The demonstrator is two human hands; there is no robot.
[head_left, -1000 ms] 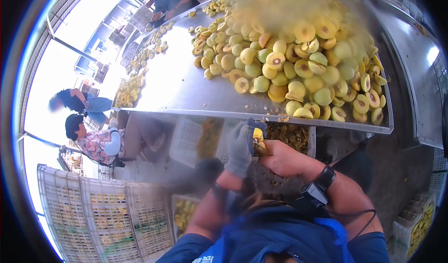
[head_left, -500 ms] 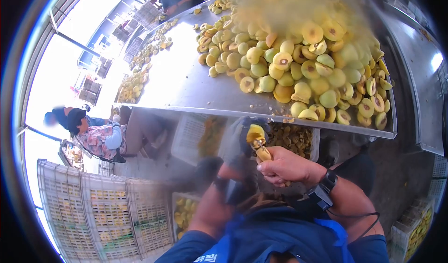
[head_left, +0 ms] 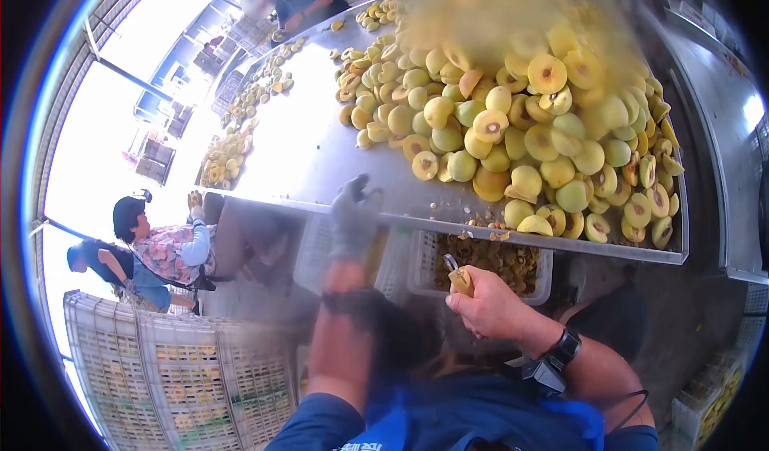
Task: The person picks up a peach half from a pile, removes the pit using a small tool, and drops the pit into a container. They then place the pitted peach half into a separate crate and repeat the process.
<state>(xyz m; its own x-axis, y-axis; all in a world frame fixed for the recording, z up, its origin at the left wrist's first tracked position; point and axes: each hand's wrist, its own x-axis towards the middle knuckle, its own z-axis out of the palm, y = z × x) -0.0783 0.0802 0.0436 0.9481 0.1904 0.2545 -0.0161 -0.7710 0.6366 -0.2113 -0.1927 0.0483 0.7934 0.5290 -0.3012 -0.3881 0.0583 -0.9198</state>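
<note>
My right hand (head_left: 497,303) is closed around the wooden handle of a pitting spoon (head_left: 458,277), its small metal end pointing up and left. The gloved left hand (head_left: 352,211) reaches over the table's near edge, slightly blurred, fingers apart, with no fruit visible in it. To its right a large heap of halved yellow-green stone fruit (head_left: 489,126) lies on the metal table (head_left: 320,151); some halves show brown centres. Below the edge, beyond the pitting spoon, a white crate (head_left: 542,287) holds brown scraps (head_left: 501,263).
Stacked white crates (head_left: 184,371) with fruit stand at lower left, another fruit crate (head_left: 705,403) at lower right. A person in a floral top (head_left: 168,247) sits at the table's left; another (head_left: 104,263) is behind. A person in dark clothing (head_left: 308,2) works at the far end.
My left hand has moved left and up to the table edge, and the fruit half it held is gone from it. The right hand has moved slightly right and down with the pitting spoon.
</note>
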